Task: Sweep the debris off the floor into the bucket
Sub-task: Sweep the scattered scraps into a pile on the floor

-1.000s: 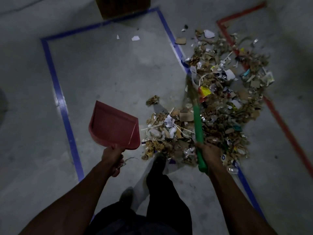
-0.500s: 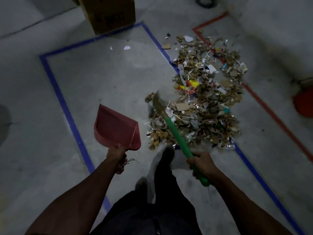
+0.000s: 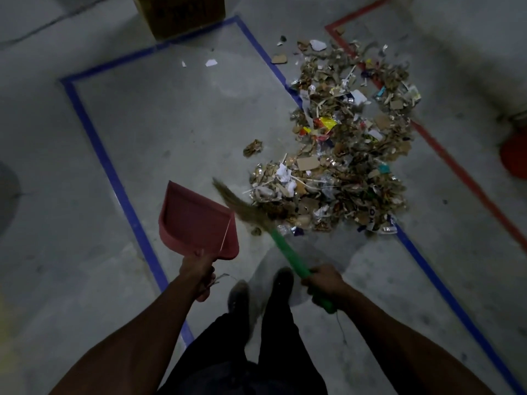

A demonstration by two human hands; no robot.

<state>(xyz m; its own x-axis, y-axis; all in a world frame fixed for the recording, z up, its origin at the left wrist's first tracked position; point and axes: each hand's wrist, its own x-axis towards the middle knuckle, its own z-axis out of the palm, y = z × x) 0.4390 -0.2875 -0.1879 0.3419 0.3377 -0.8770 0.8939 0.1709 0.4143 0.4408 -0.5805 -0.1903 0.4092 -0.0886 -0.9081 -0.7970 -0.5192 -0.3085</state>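
Green broom handle (image 3: 288, 256) slants up-left from the right hand (image 3: 325, 283), whose fingers grip it; its bristles (image 3: 242, 206) point up-left, near the debris pile (image 3: 342, 155). Left hand (image 3: 198, 270) clasps the red dustpan (image 3: 196, 220), just left of the bristles.

View: one head camera, wide-angle, worn by the person.
Facing: forward and steeply down onto the floor (image 3: 142, 138).
Near edge: both forearms, legs and shoes at the bottom.
Far edge: a cardboard box (image 3: 179, 15) at the top.
Shared views: none; only this one.
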